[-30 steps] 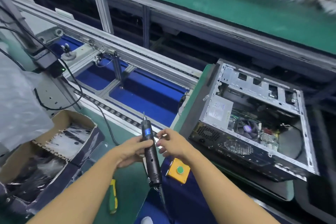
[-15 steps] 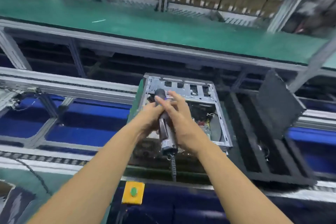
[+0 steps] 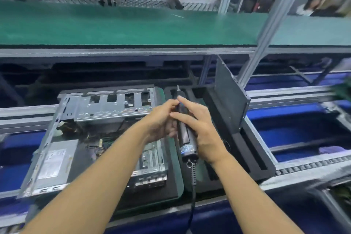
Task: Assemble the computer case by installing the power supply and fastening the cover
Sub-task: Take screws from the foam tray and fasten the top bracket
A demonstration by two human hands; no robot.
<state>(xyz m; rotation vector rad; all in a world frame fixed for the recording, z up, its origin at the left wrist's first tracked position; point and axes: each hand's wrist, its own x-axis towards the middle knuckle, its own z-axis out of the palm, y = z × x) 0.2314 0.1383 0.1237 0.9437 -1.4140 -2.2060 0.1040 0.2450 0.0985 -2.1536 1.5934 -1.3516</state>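
The open computer case [image 3: 106,104] lies on its side on a green pallet, its silver power supply [image 3: 55,163] sitting in the near left corner. A dark side cover [image 3: 230,100] stands upright in a black foam holder to the right of the case. Both hands hold a black corded electric screwdriver [image 3: 185,138] above the case's right edge, bit pointing away from me. My left hand [image 3: 161,119] grips the barrel from the left. My right hand [image 3: 199,129] wraps the barrel from the right, its index finger lying along the tool toward the tip.
A black foam holder [image 3: 252,159] with slots sits on the conveyor to the right of the case. Blue conveyor bays [image 3: 296,131] lie on both sides. A green shelf [image 3: 123,24] runs overhead behind, carried by aluminium posts [image 3: 266,32].
The view has swung right and the case now lies to the left below my hands. Both hands have carried the screwdriver over toward the case's right edge, the right hand closing round it.
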